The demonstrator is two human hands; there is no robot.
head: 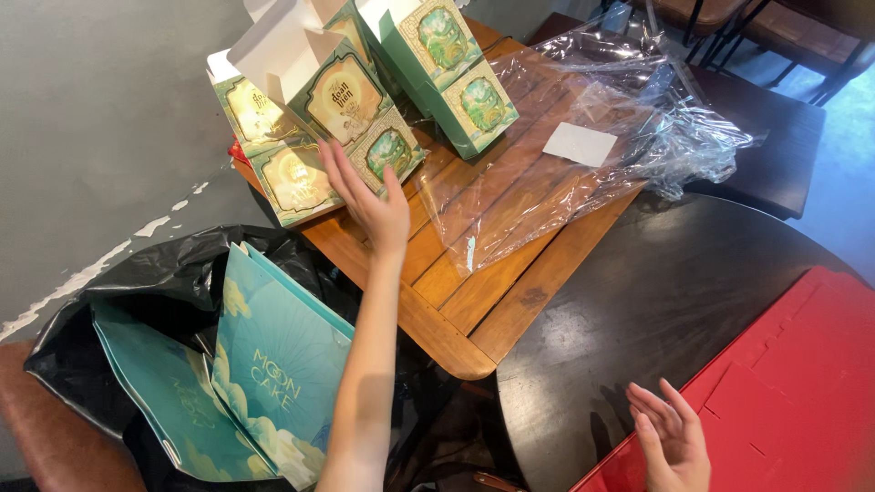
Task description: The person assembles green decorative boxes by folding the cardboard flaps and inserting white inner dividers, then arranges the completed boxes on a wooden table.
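My left hand (369, 196) reaches forward with its fingers spread, right in front of an open green and gold gift box (351, 109) on the wooden table (456, 301). It touches or nearly touches that box; I cannot tell which. My right hand (673, 437) hovers open, palm up, low over the dark round table (656, 292), beside a flat red cardboard sheet (793, 383). Neither hand holds anything.
More green and gold boxes (451, 68) (273, 150) stand at the wooden table's far side. Crumpled clear plastic wrap (583, 146) with a white card (580, 144) covers its right part. A black bag (164, 282) holding teal paper bags (273, 374) sits lower left. A grey wall is on the left.
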